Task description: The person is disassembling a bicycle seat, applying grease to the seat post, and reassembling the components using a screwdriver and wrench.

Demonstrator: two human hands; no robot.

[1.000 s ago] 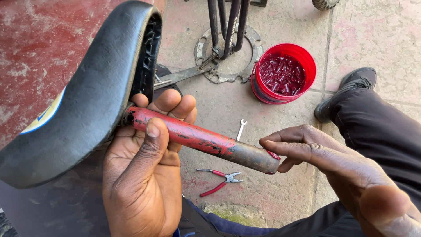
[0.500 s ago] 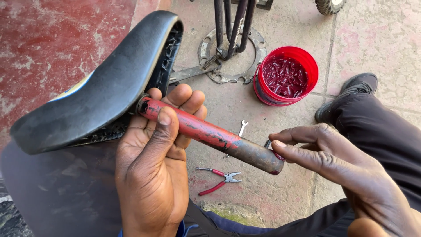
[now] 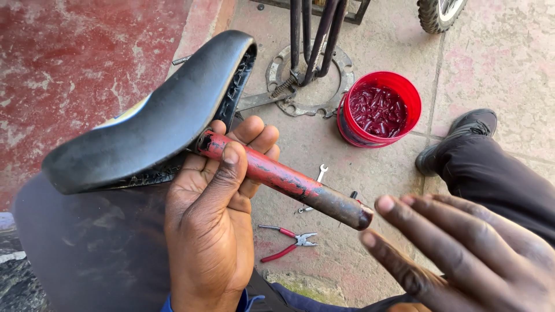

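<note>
Gripping worn red metal seat post (image 3: 277, 176) in clenched left hand (image 3: 211, 225), black saddle (image 3: 150, 124) upper left; post running down-right toward spread, empty right hand (image 3: 462, 254), just beside its greasy end.

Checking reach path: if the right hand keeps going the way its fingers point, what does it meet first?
Probably the dark lower end of the seat post: the right hand points up-left at it, fingertips right beside it. Depth unclear.
</note>
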